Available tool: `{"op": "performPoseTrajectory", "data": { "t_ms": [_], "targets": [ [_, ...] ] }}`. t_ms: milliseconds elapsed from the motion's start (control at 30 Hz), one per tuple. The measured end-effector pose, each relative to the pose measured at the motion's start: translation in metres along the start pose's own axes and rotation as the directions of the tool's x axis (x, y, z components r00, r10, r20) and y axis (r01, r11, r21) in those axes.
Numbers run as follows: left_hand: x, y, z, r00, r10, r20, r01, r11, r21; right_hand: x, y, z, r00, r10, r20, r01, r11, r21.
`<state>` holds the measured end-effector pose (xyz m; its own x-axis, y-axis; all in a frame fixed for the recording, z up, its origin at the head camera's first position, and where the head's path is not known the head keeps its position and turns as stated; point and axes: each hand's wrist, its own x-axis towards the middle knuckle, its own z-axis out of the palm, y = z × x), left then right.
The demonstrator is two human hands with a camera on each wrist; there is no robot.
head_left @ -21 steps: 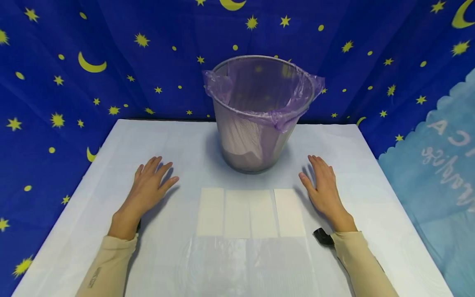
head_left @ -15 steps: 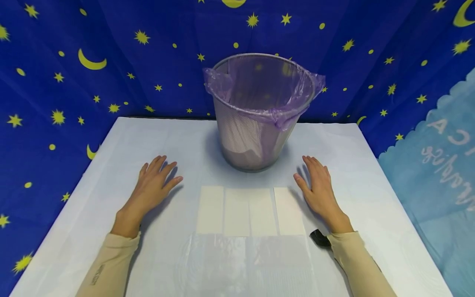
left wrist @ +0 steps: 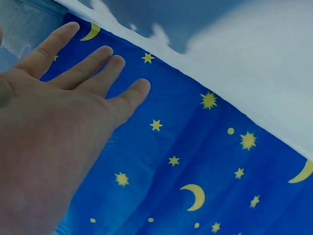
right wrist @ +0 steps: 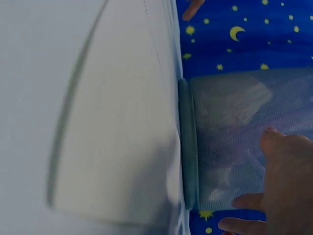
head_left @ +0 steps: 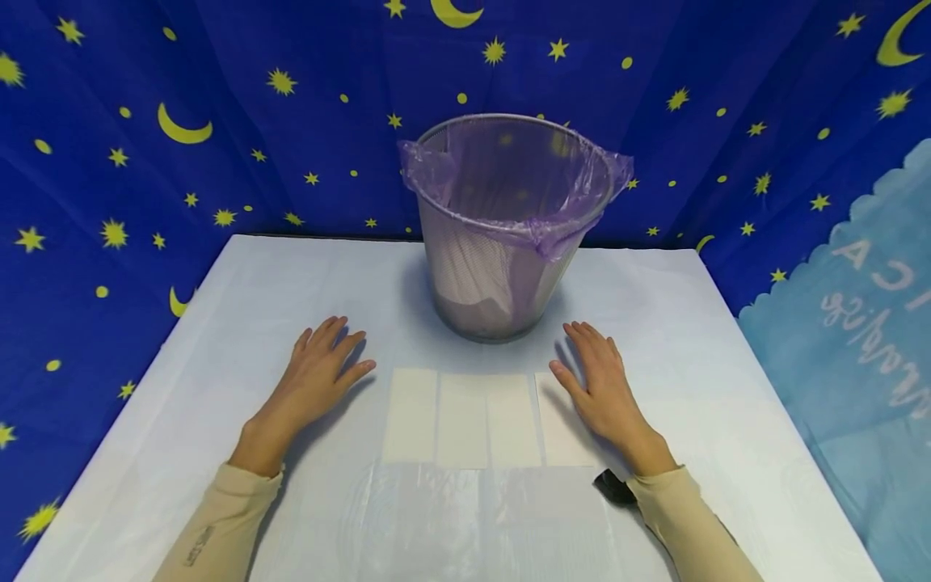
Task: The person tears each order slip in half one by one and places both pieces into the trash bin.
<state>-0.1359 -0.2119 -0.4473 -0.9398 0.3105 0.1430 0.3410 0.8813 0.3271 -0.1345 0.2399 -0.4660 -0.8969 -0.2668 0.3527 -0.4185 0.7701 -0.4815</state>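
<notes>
Several cream rectangular paper sheets [head_left: 462,420] lie side by side in a row on the white table. My left hand [head_left: 313,384] hovers to the left of the row, fingers spread and nothing in them. On the other side, my right hand [head_left: 604,396] hangs over the outer right part of the rightmost sheet [head_left: 560,424], its fingers extended. Behind the row stands a wire-mesh wastebasket [head_left: 473,275] lined with a purple plastic bag [head_left: 429,174]. In the left wrist view the hand [left wrist: 63,112] holds nothing. The right wrist view has the mesh basket [right wrist: 230,142] beyond the fingers.
The white tabletop [head_left: 327,283] reaches back to a blue curtain [head_left: 291,121] with yellow stars and moons. A light blue cloth [head_left: 873,339] with lettering hangs at the right. A black object [head_left: 614,487] shows beside the right sleeve cuff.
Both hands have moved inward toward the paper sheets, the left one rightward and the right one leftward. The sheets and the wastebasket stay where they were.
</notes>
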Motion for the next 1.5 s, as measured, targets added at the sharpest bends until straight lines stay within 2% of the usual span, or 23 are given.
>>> {"op": "performPoseTrajectory", "data": {
  "t_ms": [333,700,1000,1233,1500],
  "targets": [
    [0.000,0.017,0.014,0.997,0.074,0.006,-0.074,0.997,-0.004,-0.004,-0.013,0.007,0.999,-0.043,0.008,0.043,0.999,0.012],
    [-0.003,0.029,0.024,0.992,0.129,0.004,-0.129,0.992,-0.014,-0.008,-0.023,0.013,0.996,-0.070,0.050,0.069,0.998,0.009],
    [-0.006,0.038,0.031,0.984,0.175,0.011,-0.175,0.984,-0.029,-0.012,-0.028,0.017,0.996,-0.083,0.035,0.083,0.996,0.019],
    [-0.004,0.044,0.034,0.976,0.216,-0.042,-0.217,0.975,-0.040,-0.012,-0.032,0.018,0.995,-0.092,0.022,0.092,0.996,0.021],
    [-0.005,0.045,0.034,0.978,0.209,-0.019,-0.210,0.975,-0.071,-0.011,-0.033,0.019,0.995,-0.096,0.015,0.096,0.995,0.025]
  ]
}}
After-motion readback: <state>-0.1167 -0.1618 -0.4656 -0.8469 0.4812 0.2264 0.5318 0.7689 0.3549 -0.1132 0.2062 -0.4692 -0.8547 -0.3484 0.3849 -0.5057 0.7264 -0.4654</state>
